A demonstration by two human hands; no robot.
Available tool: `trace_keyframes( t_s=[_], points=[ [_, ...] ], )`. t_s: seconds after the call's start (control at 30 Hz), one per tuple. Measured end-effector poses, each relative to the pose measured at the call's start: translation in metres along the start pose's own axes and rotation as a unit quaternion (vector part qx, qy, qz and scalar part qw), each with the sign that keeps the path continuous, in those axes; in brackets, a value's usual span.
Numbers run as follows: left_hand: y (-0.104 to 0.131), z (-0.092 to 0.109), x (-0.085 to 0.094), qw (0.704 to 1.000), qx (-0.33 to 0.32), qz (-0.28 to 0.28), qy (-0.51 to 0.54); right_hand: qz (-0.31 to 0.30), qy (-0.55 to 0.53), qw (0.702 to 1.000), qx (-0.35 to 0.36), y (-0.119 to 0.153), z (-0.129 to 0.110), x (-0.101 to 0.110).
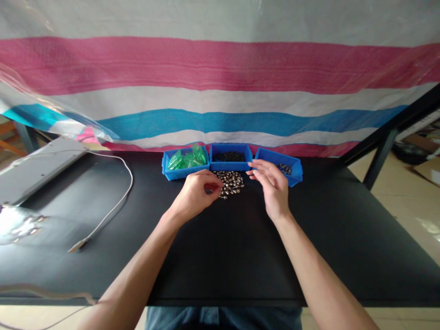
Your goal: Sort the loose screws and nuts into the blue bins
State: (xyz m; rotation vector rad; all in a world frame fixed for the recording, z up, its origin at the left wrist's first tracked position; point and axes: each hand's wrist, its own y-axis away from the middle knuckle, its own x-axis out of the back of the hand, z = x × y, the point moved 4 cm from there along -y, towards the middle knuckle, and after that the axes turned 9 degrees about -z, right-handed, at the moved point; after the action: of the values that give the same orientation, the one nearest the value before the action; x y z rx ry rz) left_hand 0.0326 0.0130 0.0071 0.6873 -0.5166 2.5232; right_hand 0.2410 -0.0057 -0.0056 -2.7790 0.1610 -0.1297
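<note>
My left hand (199,189) is closed in a pinch at the left edge of a pile of small shiny metal parts (233,181). Whatever sits between its fingertips is too small or hidden to make out. To the right of the pile, my right hand (273,187) is raised with fingers apart, holding nothing I can see. It partly covers a blue bin (296,178) with small metal pieces (284,168) inside. Behind the pile stands a blue bin (230,147) of dark screw-like pieces (229,156). Left of that, another blue bin (178,174) holds green transparent plastic pieces (187,159).
On the left of the black table (227,256) lies a white cable (113,208) with a plug end. A grey flat box (41,167) and a clear plastic bag (20,224) are at the far left. A striped sheet (220,68) hangs behind the bins; a black metal frame (380,158) stands right.
</note>
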Motion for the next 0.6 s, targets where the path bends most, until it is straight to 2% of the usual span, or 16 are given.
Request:
trace_keyframes(
  t_s=[0.17, 0.23, 0.37, 0.6],
  points=[
    [-0.002, -0.001, -0.003, 0.984, 0.066, 0.043, 0.159, -0.123, -0.026, 0.992, -0.030, 0.004, -0.006, -0.011],
    [-0.003, -0.002, -0.005, 0.972, 0.069, 0.058, 0.218, -0.157, -0.024, 0.987, -0.032, 0.005, -0.006, -0.015],
    [-0.004, -0.004, -0.011, 0.952, 0.067, 0.045, 0.295, -0.174, -0.057, 0.982, -0.052, 0.007, -0.002, -0.018],
    [-0.003, -0.005, -0.013, 0.946, 0.079, 0.024, 0.312, -0.198, -0.106, 0.970, -0.088, 0.006, -0.002, -0.020]
  ],
)
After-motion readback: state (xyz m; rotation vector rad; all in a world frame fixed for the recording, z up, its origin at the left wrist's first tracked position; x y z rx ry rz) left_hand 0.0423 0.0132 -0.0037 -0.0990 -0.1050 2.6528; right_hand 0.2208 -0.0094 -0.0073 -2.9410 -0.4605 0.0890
